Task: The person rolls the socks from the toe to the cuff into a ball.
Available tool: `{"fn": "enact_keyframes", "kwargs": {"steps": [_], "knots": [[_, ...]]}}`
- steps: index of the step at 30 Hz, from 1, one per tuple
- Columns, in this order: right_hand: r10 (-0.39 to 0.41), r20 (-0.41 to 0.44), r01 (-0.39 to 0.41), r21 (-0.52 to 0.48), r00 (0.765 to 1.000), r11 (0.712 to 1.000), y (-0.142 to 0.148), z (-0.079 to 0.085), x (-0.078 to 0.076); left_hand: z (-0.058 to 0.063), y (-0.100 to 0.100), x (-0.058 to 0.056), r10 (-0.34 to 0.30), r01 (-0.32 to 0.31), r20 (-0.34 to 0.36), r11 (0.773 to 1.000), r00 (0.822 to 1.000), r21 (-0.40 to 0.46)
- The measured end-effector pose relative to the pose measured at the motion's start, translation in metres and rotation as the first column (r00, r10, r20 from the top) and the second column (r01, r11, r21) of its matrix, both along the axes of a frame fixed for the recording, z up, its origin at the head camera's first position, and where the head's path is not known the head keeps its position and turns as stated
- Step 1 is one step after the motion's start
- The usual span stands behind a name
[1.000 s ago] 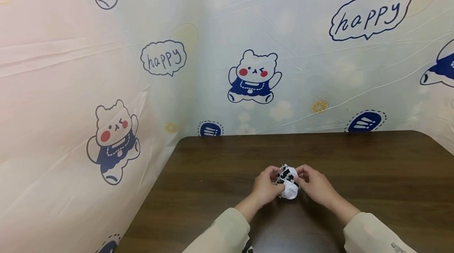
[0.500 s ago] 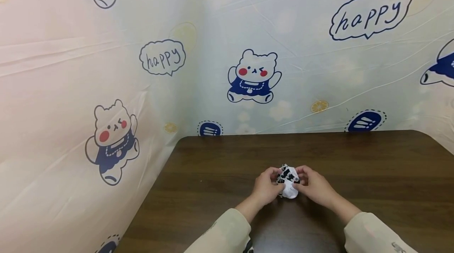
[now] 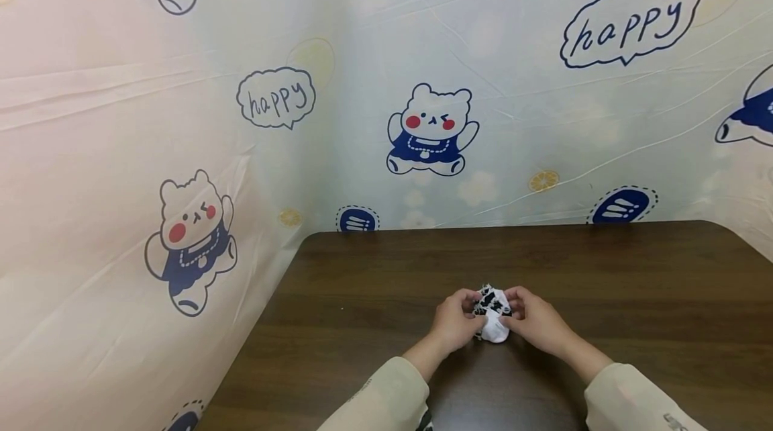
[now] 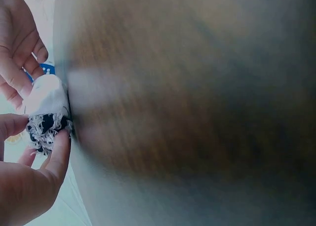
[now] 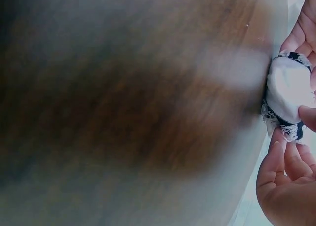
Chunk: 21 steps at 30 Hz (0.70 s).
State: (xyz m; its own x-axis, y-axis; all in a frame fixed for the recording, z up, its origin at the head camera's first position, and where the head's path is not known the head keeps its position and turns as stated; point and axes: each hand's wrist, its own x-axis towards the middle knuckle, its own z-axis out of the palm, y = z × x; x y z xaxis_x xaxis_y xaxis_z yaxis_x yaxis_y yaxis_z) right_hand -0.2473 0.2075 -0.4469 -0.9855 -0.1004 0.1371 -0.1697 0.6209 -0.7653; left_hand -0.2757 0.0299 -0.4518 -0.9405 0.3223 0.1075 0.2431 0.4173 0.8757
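Observation:
A small bundled sock (image 3: pixel 495 328), white with a black patch of loose white threads, sits between both hands low over the table. On its left side my left hand (image 3: pixel 454 320) pinches it with thumb and fingers. From the other side my right hand (image 3: pixel 537 318) grips it, thumb at the near face. In the left wrist view the threaded part of the sock (image 4: pixel 45 129) lies between the left thumb and fingers. The right wrist view shows its smooth white face (image 5: pixel 287 87), with the right-hand fingers (image 5: pixel 292 167) at the threaded edge.
The dark wooden table (image 3: pixel 362 283) extends around the hands. Behind it and to the left hangs a pale curtain (image 3: pixel 350 115) printed with bears and the word happy. Light sleeves (image 3: pixel 386 394) cover the forearms.
The right thumb has come in onto the near white part of the sock. Both hands and the sock have shifted very slightly toward me.

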Motion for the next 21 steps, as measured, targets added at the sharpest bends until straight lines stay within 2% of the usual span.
{"fn": "enact_keyframes", "kwargs": {"steps": [12,21], "knots": [[0.009,-0.011,-0.009,-0.009,1.000,1.000,0.003,-0.003,-0.003,0.002,-0.001,-0.001,0.020,-0.020,0.002,0.999,1.000,-0.040],[0.019,-0.033,-0.020,-0.049,0.999,0.999,0.007,0.009,-0.008,0.014,-0.005,-0.009,0.022,-0.022,-0.014,1.000,1.000,-0.019]]}}
